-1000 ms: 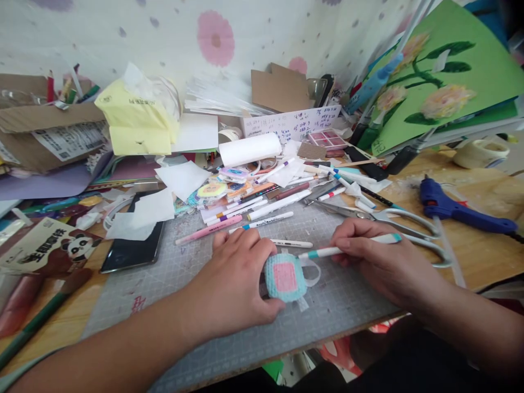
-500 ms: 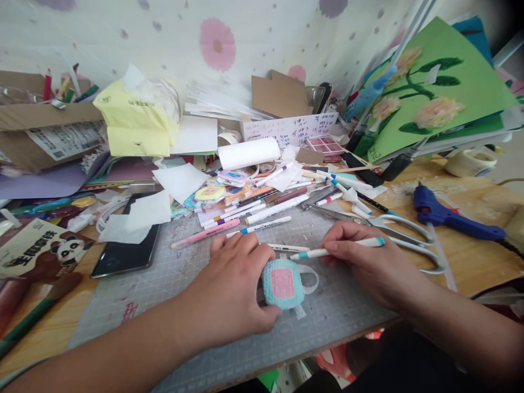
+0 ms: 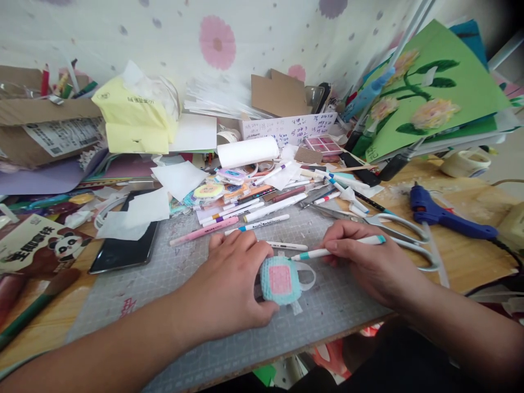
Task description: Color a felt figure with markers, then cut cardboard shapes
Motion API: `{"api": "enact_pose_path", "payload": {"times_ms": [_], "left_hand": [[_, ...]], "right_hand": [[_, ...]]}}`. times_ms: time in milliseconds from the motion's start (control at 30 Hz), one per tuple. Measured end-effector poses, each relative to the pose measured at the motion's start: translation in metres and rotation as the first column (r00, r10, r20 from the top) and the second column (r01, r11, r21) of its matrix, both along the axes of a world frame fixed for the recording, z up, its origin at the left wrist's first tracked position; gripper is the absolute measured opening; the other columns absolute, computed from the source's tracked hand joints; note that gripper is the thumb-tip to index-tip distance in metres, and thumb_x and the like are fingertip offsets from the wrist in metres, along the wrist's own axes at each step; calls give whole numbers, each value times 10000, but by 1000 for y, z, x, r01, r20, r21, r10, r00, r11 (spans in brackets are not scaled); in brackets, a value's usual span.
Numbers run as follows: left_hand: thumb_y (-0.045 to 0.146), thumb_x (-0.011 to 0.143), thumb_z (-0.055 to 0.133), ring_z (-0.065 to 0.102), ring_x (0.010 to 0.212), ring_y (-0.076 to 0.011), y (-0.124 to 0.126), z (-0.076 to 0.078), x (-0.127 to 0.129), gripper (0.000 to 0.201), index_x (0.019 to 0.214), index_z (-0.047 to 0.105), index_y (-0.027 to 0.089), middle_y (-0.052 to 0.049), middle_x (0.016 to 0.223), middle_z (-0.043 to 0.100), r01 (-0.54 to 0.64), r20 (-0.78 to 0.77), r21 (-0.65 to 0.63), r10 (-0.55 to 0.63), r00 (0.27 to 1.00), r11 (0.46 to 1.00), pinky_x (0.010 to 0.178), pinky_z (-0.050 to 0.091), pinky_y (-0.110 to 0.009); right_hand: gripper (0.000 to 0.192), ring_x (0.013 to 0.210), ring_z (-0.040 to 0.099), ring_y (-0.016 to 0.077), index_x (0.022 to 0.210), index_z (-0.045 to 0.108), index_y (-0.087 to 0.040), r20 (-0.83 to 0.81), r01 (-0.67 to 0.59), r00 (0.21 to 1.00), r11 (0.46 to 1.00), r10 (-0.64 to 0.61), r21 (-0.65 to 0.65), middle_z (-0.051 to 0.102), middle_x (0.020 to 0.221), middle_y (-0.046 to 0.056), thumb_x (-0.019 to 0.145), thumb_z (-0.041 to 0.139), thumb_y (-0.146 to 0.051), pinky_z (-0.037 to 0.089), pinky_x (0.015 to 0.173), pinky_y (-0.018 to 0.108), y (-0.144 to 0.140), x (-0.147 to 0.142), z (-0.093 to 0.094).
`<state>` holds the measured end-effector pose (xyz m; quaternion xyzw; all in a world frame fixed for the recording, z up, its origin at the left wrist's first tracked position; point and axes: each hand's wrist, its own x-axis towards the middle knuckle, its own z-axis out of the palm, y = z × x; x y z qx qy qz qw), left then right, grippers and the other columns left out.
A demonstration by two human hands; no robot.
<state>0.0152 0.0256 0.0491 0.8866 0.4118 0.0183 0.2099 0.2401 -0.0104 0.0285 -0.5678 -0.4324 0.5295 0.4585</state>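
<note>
My left hand [image 3: 237,278] is closed on the left side of a small rounded turquoise piece [image 3: 265,275] with a textured surface and a pink square [image 3: 280,279] in its middle. A white loop [image 3: 310,277] sticks out from its right side, and a pale tab shows at the bottom. In my right hand [image 3: 360,256] is a white marker [image 3: 327,252] with teal ends, held like a pen. Its tip points left and meets or nearly meets the piece's upper right edge. Beneath both hands lies a grey cutting mat [image 3: 196,349].
Several markers [image 3: 262,222] and paper scraps are heaped behind my hands. Scissors [image 3: 403,229] lie beyond my right hand, with a blue glue gun [image 3: 446,215] farther right. A black phone [image 3: 123,254] partly under paper lies at the left, near a large brush [image 3: 45,300].
The marker tip has come slightly down and left onto or close against the turquoise piece's upper right edge. My left hand keeps its hold, and the whole view has shifted slightly.
</note>
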Motion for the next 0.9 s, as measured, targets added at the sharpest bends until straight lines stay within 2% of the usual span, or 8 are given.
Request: {"api": "enact_pose_path", "payload": {"times_ms": [400, 633, 733, 900], "left_hand": [[370, 620, 719, 495, 1002, -283, -2, 6, 1, 456, 1031, 579, 232, -38, 1009, 546, -13, -30, -36, 12, 999, 999, 890, 295, -478], [386, 606, 727, 494, 984, -290, 0, -2, -2, 467, 1020, 578, 228, -40, 988, 544, 4, -8, 7, -4, 1000, 1000, 876, 299, -479], [401, 594, 738, 495, 970, -285, -1, -7, -4, 484, 1019, 570, 240, -33, 981, 544, 9, 20, 40, -10, 1000, 999, 862, 304, -474], [397, 600, 736, 498, 975, -279, -2, -4, -3, 483, 1025, 568, 242, -34, 993, 548, 4, 11, 26, -5, 1000, 1000, 868, 305, -468]], "right_hand": [[150, 567, 486, 126, 601, 645, -199, -9, 18, 1000, 1000, -18, 14, 599, 543, -33, 712, 714, -274, 331, 573, 260, 0, 1, -4], [165, 576, 482, 121, 607, 634, -195, 2, 13, 1000, 1000, -13, 7, 597, 552, -37, 719, 715, -286, 329, 572, 252, -2, 1, -4], [165, 605, 498, 121, 649, 650, -196, 19, -44, 999, 998, 44, 33, 615, 591, -35, 746, 719, -310, 345, 591, 243, -3, 1, -3], [185, 595, 485, 115, 638, 639, -194, 95, -54, 994, 997, 49, 48, 601, 591, -37, 767, 700, -312, 340, 574, 236, -3, -2, 1]]}}
